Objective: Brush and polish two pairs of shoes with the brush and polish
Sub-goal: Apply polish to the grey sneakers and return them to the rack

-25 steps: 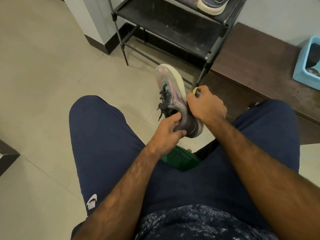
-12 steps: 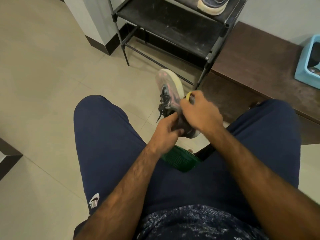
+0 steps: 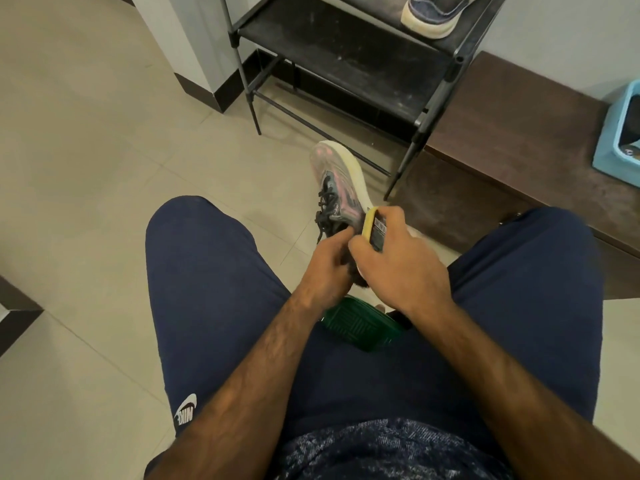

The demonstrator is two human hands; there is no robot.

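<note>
I read the step as polish application on one shoe; pink-and-grey lace-up sneaker with a cream sole (image 3: 334,188) is held up between the knees, toe pointing away; left hand (image 3: 327,268) grips its heel end; right hand (image 3: 398,261) is closed around a yellow sponge-tipped polish applicator with a dark labelled body (image 3: 374,227), sponge against the upper near the collar; next move likely calls for strokes toward the toe; versus a second ago, the applicator has slid nearer the heel and its label now shows.

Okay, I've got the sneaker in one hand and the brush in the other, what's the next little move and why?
Probably stroke the brush forward toward the toe: the right hand holds it against the sneaker near the heel, the left hand steadies the shoe, and the front looks unreached.
</note>
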